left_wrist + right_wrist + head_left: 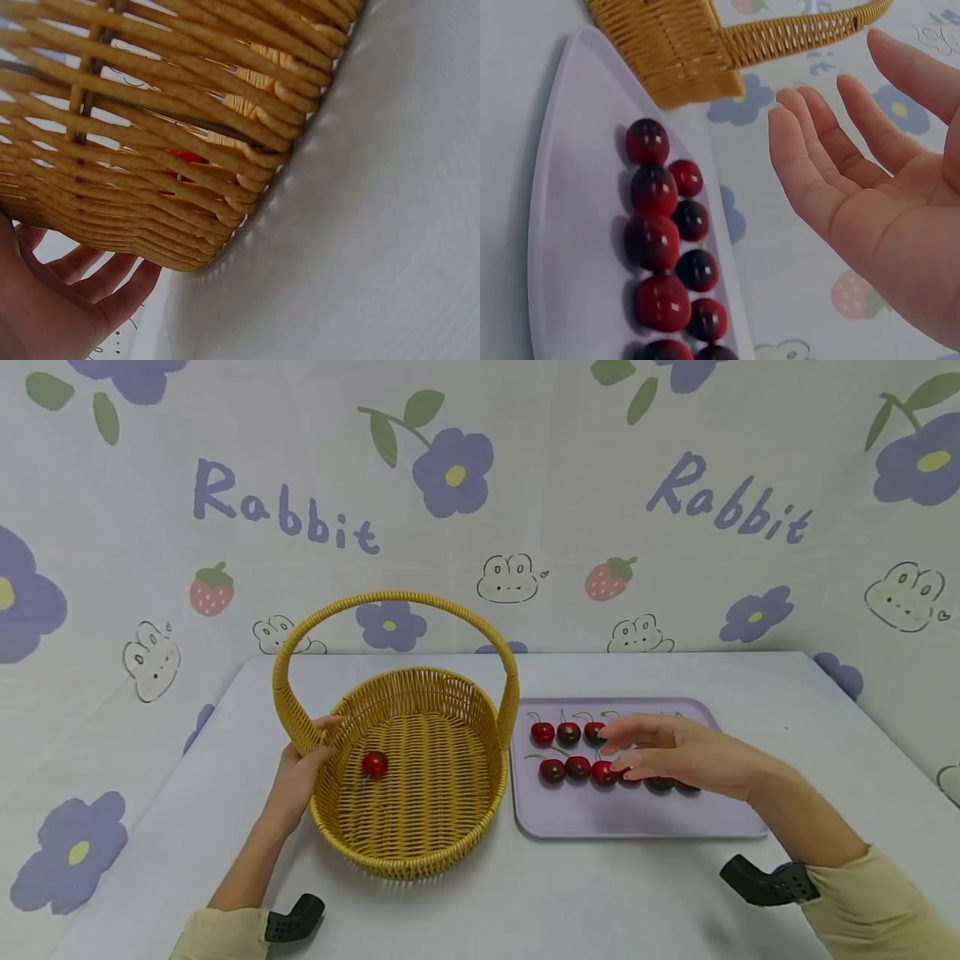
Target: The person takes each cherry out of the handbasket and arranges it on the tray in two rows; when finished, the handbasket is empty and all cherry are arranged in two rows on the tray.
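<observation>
A yellow wicker basket (420,852) with a tall arched handle stands on the left of the table. My left hand (300,774) grips its left rim at the handle's foot; in the left wrist view the fingers (124,296) lie against the outer weave. Inside the basket, towards its left side, lies one red cherry (374,765). My right hand (686,752) hovers over the lilac tray (630,818), holding nothing, its fingers spread and slightly bent. Beneath it, two rows of dark red cherries (552,771) with green stems lie on the tray, partly hidden by the hand.
The table (480,910) has a white cover, and the tray sits close to the basket's right side. Behind and beside the table hangs a white cloth (547,468) printed with flowers, rabbits and strawberries. The basket's handle (397,597) rises high above its rim.
</observation>
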Available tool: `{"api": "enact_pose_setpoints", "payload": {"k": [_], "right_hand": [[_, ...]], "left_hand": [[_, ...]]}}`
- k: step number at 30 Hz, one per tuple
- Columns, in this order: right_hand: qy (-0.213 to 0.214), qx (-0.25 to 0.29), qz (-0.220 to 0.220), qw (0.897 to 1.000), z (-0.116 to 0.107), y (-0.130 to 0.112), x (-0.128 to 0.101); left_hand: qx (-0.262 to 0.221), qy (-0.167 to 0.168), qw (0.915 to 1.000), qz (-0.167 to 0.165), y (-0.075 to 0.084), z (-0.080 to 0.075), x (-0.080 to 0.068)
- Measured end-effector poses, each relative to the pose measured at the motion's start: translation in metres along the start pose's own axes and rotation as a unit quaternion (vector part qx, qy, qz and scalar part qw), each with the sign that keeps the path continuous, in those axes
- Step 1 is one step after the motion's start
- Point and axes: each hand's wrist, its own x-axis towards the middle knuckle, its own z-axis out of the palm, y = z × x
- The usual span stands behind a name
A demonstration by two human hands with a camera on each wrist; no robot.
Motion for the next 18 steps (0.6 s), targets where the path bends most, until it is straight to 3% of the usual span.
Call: {"api": "enact_pose_setpoints", "payload": {"k": [18], "right_hand": [[-0.018, -0.013, -0.037, 0.999, 0.043, -0.027, 0.045]], "left_hand": [[-0.007, 0.001, 1.0, 0.004, 0.002, 0.001, -0.001]]}}
